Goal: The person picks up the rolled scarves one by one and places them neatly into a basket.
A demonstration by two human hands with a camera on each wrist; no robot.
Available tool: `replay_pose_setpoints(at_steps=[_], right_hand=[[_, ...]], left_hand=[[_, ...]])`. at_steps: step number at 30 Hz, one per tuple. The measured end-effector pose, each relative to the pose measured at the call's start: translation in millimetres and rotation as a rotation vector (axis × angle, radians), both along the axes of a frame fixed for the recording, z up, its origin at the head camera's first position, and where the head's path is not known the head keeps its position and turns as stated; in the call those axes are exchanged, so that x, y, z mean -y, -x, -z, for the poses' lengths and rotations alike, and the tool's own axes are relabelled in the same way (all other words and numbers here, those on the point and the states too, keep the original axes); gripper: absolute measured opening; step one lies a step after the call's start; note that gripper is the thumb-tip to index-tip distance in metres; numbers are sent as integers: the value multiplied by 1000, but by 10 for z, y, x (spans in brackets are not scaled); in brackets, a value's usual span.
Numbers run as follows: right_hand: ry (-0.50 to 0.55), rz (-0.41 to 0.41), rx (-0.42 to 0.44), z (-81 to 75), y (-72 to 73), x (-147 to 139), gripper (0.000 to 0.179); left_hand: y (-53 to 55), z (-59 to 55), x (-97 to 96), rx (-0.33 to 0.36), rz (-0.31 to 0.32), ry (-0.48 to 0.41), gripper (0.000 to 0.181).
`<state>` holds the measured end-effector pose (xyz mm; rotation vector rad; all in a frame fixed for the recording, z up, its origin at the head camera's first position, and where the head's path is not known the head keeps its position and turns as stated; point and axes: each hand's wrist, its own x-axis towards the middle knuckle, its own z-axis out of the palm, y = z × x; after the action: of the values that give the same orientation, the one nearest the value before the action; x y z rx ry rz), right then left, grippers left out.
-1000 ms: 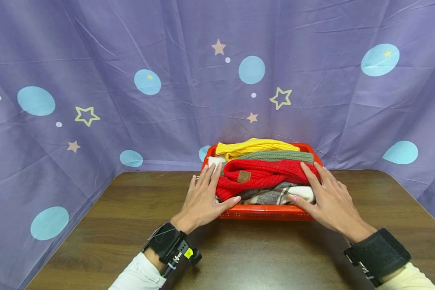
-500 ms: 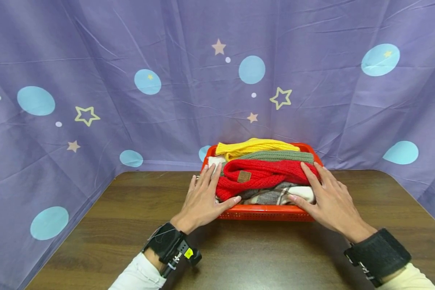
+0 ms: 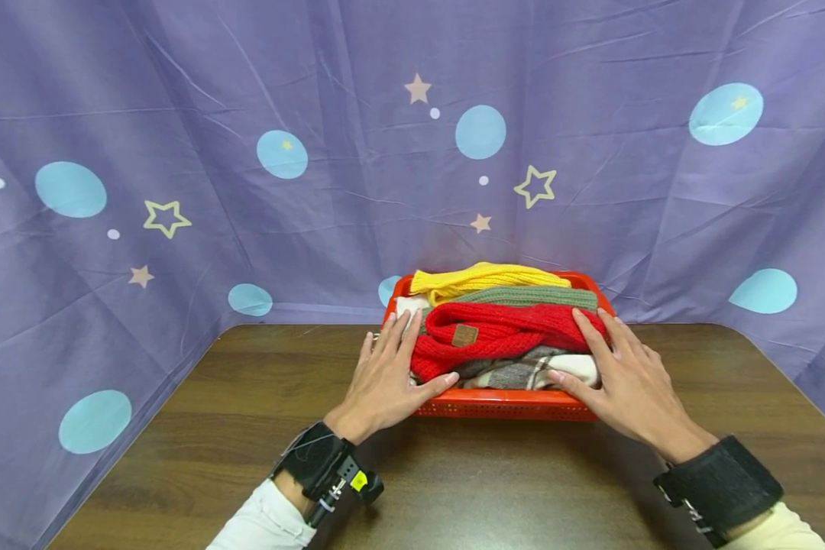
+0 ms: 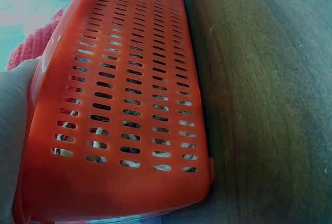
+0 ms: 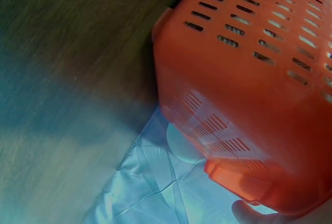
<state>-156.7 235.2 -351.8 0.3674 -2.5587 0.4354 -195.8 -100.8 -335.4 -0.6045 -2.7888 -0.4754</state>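
A red plastic basket [image 3: 505, 405] with slotted walls stands on the table, full of folded knits and cloth. Across its top lies a red knit piece with a brown patch [image 3: 495, 328]. Behind that are a green knit piece [image 3: 529, 296] and a yellow ribbed knit piece [image 3: 488, 281]. A grey and white plaid cloth [image 3: 516, 372] shows at the front. My left hand [image 3: 385, 374] rests on the basket's left front corner, fingers spread and fairly straight. On the right corner, my right hand [image 3: 622, 378] lies likewise, its fingertips touching the red knit. The right wrist view shows a fingertip [image 5: 246, 212] beside the rim.
The brown wooden table [image 3: 495, 481] extends in front of the basket and to both sides. Close behind the basket hangs a purple curtain [image 3: 357, 206] with stars and blue dots. Black straps with camera mounts [image 3: 323, 462] sit on both wrists.
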Motion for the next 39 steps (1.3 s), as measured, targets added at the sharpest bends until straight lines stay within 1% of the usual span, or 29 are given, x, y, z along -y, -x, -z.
replay_pose_setpoints(at_steps=[8, 24, 35, 39], right_hand=[[0, -3, -19, 3, 4, -3, 93], [-4, 0, -13, 2, -4, -11, 93], [0, 2, -8, 4, 4, 0, 93], [3, 0, -14, 15, 20, -4, 94]], left_hand=[[3, -3, 0, -4, 4, -7, 102], [-5, -13, -11, 17, -2, 2, 103], [8, 2, -2, 11, 0, -7, 102], [5, 8, 1, -5, 4, -11, 102]])
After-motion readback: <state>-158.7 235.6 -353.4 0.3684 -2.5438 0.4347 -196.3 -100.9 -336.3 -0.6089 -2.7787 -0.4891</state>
